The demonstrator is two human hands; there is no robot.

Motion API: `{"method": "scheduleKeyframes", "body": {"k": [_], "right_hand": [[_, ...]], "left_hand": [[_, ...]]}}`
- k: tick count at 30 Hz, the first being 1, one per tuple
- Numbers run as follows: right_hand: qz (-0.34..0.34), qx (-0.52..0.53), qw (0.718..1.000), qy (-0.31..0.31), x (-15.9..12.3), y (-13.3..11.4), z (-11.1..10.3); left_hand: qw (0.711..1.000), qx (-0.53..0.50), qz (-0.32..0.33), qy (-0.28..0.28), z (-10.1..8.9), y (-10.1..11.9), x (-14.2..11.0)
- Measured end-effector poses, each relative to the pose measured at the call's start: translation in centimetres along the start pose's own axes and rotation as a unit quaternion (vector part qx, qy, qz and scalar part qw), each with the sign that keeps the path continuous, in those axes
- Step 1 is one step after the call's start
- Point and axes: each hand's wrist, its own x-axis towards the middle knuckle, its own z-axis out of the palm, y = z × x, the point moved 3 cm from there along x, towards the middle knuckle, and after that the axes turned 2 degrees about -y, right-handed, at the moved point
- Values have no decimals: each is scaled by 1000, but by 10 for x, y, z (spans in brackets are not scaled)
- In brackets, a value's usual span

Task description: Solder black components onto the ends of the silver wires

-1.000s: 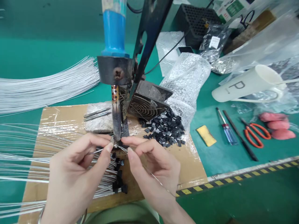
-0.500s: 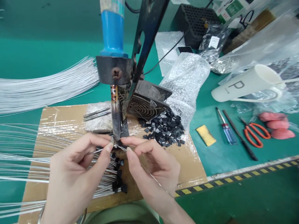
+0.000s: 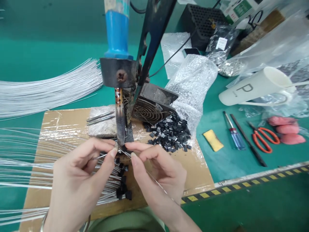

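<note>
My left hand [image 3: 82, 175] pinches a tiny piece between thumb and forefinger just under the soldering iron's tip [image 3: 120, 129]; the fingers mostly cover it, so its kind is unclear. A thin silvery wire [image 3: 156, 183] runs through my right hand [image 3: 160, 170], closed with thumb and forefinger on it. The wire's near end meets the left fingertips at the iron. The blue-handled soldering iron [image 3: 117, 32] hangs point down in a black clamp [image 3: 118, 72]. Below the hands lie white wires with black connectors [image 3: 123, 183] on their ends.
A fan [image 3: 149, 108] stands behind the iron, beside a pile of small black connectors [image 3: 170, 133] on cardboard [image 3: 200, 170]. A bundle of white wires [image 3: 48, 90] lies left. Rightward are a yellow sponge [image 3: 212, 140], a screwdriver [image 3: 235, 137], orange-handled pliers [image 3: 263, 138] and a white mug [image 3: 256, 87].
Both hands keep the same pinch at the iron tip. The whole view has shifted very slightly; otherwise I see no difference.
</note>
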Motion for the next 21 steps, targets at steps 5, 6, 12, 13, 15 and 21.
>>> {"method": "scheduleKeyframes", "body": {"k": [5,6,12,13,15,21], "right_hand": [[0,4,1000,5,-1,3,1],[-1,7,1000,7,-1,3,2],[-1,10,1000,4,-1,2,2],[-2,11,1000,4,-1,1,2],[-2,14,1000,5,-2,1,2],[-2,20,1000,3,-5,3,2]], "left_hand": [[1000,15,8,-10,2,-3,2],[1000,14,8,-8,2,-2,3],[1000,-21,7,-3,1,0,1],[1000,-26,5,-2,1,0,0],[999,-32,4,0,2,1,0],[999,-33,15,-3,4,3,1]]}}
